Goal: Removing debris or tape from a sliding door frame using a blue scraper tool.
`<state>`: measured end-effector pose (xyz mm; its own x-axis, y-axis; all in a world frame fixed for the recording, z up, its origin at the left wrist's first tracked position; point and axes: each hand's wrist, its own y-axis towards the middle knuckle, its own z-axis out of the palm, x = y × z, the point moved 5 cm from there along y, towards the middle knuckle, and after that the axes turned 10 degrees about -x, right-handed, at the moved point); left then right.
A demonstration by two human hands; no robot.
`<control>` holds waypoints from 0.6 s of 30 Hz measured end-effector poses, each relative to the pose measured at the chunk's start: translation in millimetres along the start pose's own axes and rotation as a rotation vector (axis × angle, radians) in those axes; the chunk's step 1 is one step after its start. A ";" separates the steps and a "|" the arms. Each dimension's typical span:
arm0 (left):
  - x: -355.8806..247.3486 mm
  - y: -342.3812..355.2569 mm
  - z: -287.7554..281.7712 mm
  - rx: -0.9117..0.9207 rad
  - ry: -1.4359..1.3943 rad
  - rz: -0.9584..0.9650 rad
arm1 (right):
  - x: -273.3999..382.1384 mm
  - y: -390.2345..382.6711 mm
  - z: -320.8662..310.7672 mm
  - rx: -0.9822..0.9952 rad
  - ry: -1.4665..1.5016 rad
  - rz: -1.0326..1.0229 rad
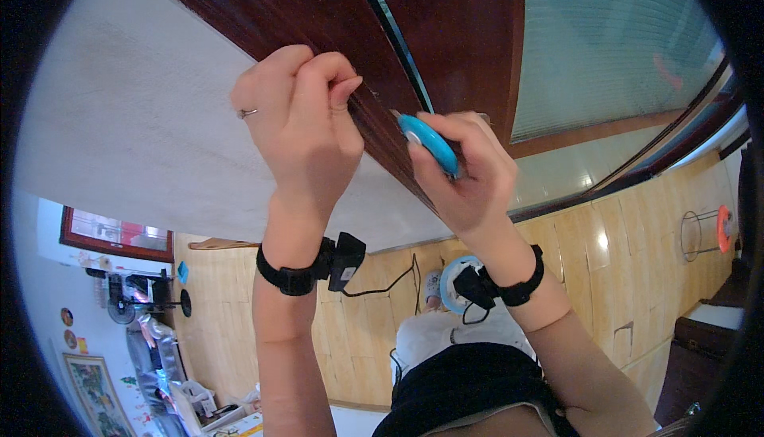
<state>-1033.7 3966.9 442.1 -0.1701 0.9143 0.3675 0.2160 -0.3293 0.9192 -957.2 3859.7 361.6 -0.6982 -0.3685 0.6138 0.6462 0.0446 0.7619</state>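
My left hand [296, 122] is closed, fingers curled with thumb and index pinched at the edge of a dark reddish-brown wooden door frame [450, 19]; what they hold, if anything, is too small to make out. Just to the right, my right hand [485, 168] grips a small blue cutter [428, 142] with a white slider, its tip pointing up-left at the wood, close to a narrow dark slot. A pale wall [135, 103] runs along the frame's left side. Both wrists wear black straps with small boxes and cables.
Ribbed glass panel [605, 47] at upper right. Wooden floor [613, 262] below, with a light-blue round object [451, 270] beside my foot, an orange-topped wire-legged stool [723, 228] at right, dark furniture [683, 369] at lower right, and a black fan [121, 303] and clutter at left.
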 end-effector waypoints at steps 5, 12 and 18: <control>14.8 -14.1 -8.5 -0.086 -0.261 -0.322 | 3.3 14.4 18.0 -0.071 -0.083 -0.154; 21.0 -38.7 -16.8 -0.018 -0.279 -0.370 | -4.6 14.1 24.6 -0.090 -0.114 -0.200; 18.3 -44.2 -14.1 -0.007 -0.303 -0.359 | -9.0 7.6 23.2 -0.068 -0.158 -0.173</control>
<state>-1060.0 3994.9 410.2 0.0557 0.9980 -0.0304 0.1885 0.0194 0.9819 -953.1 3884.9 366.6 -0.8361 -0.2155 0.5045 0.5288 -0.0715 0.8457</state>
